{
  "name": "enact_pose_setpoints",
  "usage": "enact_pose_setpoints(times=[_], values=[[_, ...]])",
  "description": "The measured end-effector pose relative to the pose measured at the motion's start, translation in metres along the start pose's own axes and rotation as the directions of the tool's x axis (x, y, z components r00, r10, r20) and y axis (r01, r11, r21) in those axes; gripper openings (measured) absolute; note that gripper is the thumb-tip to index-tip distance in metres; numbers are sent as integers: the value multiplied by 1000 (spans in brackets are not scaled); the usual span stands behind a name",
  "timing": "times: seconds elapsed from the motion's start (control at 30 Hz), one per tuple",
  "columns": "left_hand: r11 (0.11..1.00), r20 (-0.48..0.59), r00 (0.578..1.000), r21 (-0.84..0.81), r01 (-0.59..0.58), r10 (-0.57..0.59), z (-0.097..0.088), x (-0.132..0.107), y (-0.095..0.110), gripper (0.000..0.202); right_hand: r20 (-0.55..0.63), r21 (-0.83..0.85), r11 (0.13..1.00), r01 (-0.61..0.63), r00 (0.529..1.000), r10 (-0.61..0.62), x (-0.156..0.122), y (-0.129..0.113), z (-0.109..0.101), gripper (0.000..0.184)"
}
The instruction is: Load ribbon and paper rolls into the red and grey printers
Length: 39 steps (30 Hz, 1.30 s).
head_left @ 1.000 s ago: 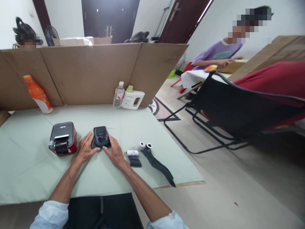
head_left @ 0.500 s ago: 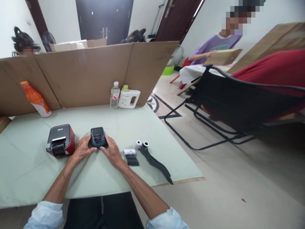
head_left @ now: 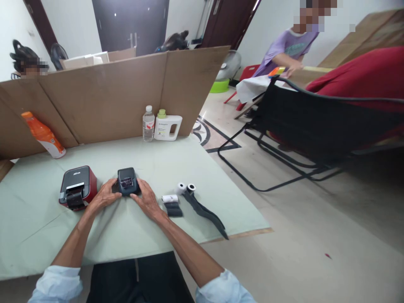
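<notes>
- The small black printer sits flat on the table, left of centre in the frame, with its dark lid facing up and its window towards the camera.
- The left hand rests on the cloth with its fingers curved against the printer's left side. The thumb lies along the near edge.
- The right hand mirrors it, fingers loosely spread and pressed to the right side. Together the two hands clamp the device between them, which looks like a way to steady it rather than lift it.
- A red-and-black printer stands just left of the left hand, apart from it, with its front flap hanging open.
- To the right of the right hand lies a white paper roll on its side, with a short dark strip touching it below.
- Two more paper rolls stand on end beside it. A long black strap trails from them towards the lower right edge of the table, probably laid close so it stays within reach.
- The pale green table cover runs under everything.
- A cardboard screen walls off the far side, and a water bottle, a white jug and an orange drink bottle stand or lean against it.
- A black folding chair fills the right of the frame.
- A person in a purple shirt works at another table in the upper right.
</notes>
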<state>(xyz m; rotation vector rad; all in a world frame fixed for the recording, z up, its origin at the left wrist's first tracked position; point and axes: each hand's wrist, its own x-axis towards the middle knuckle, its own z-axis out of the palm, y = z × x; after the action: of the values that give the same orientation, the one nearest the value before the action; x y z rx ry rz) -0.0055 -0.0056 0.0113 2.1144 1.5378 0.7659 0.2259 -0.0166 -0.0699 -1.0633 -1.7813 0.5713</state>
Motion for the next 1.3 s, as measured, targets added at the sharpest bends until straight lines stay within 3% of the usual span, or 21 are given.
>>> enact_pose_setpoints(times=[0.17, 0.3, 0.43, 0.57, 0.87, 1.03, 1.3], values=[[998, 22, 998, -34, 60, -59, -1, 9, -2, 49, -1, -2, 1000, -8, 1000, 8, 0, 2, 2, 73], [994, -94, 990, -57, 97, -102, 12, 14, -3, 41, 15, -5, 1000, 0, 1000, 0, 1, 1, 0, 73], [986, -257, 953, -79, 144, -160, 24, 18, -8, 31, 23, -12, 1000, 6, 1000, -5, 2, 1, -2, 74], [982, -297, 936, -87, 170, -189, 29, 19, -8, 29, 29, -10, 1000, -4, 1000, 4, 1, 1, -1, 73], [1000, -371, 928, 2, -20, 19, 38, -3, 0, 39, 33, -9, 1000, -8, 999, 8, 1, -2, -4, 71], [998, -320, 946, 54, -42, 57, 35, -8, -3, 51, 32, -9, 1000, -10, 999, 11, 1, -3, -4, 71], [985, -144, 981, 132, -115, 134, 26, -24, 2, 72, 37, -5, 1000, -8, 999, 8, 1, -2, -5, 69]])
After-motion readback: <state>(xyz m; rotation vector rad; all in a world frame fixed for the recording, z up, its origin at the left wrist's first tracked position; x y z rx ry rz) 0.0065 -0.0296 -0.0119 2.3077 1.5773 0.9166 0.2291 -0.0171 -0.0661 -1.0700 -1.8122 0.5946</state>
